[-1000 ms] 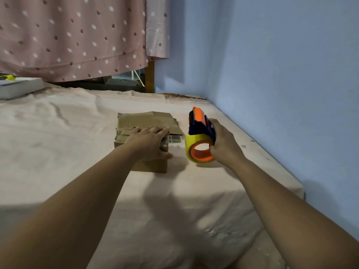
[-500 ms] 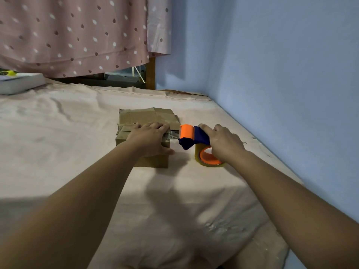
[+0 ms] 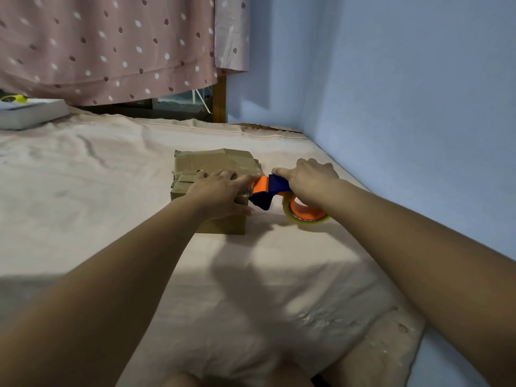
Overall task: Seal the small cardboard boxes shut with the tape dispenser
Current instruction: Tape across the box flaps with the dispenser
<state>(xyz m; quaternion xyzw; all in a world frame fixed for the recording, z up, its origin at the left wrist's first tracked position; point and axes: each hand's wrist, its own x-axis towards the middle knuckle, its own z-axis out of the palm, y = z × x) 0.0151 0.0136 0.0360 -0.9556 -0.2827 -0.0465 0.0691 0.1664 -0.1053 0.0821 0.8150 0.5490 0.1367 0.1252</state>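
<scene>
Curled round the blue body of the tape dispenser [image 3: 272, 188]: right hand [image 3: 310, 180], knuckles up, fingers closed over the top, firm hold. Pressed flat on the lid of the near cardboard box [image 3: 223, 224]: left hand [image 3: 220, 191], fingers straight and together, tips aimed at the dispenser, thumb lying along the right front corner. Nothing pinched on that side, palm down only.

Dispenser: orange nose plate at the box's upper right edge, just beside the left fingertips; dark blue frame behind it. Tape roll [image 3: 304, 213] on an orange core, yellowish-clear, tilted, hanging to the right of the box and low over the sheet. Contact with the sheet: cannot tell.

Near box: plain brown, small, flaps down under the palm, front face in shadow, a glint of clear film at the right top corner. Far cardboard box [image 3: 212, 160]: same brown, directly behind and touching the near one, top closed, creased, paler bands across the lid.

Position of both: middle of a wrinkled pale pink bed sheet [image 3: 111, 191], near the blue wall [image 3: 391, 107] on the right.

Background: dotted pink curtain [image 3: 111, 43], wooden post [image 3: 219, 99], flat white box [image 3: 30, 113] at far left with a yellow item [image 3: 15, 98] on top.
</scene>
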